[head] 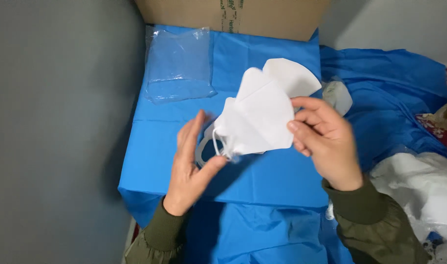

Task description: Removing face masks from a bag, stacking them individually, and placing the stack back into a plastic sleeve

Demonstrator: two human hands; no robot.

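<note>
Right hand [326, 142] pinching the right edge of a folded white face mask [262, 120], thumb and fingertips pressed on it. Left hand [191, 161] spread open, palm turned inward, at 8 o'clock from the mask, thumb tip touching or nearly touching the elastic ear loops [218, 146]. Second white mask [292, 76] fanned out behind, at 1 o'clock from the first. Both held above a blue-covered surface [160, 156]. Clear plastic bag [178, 63] lying at 11 o'clock. Cardboard box [262, 17] at 12 o'clock. White crumpled material [424, 190] at 4 o'clock.
</note>
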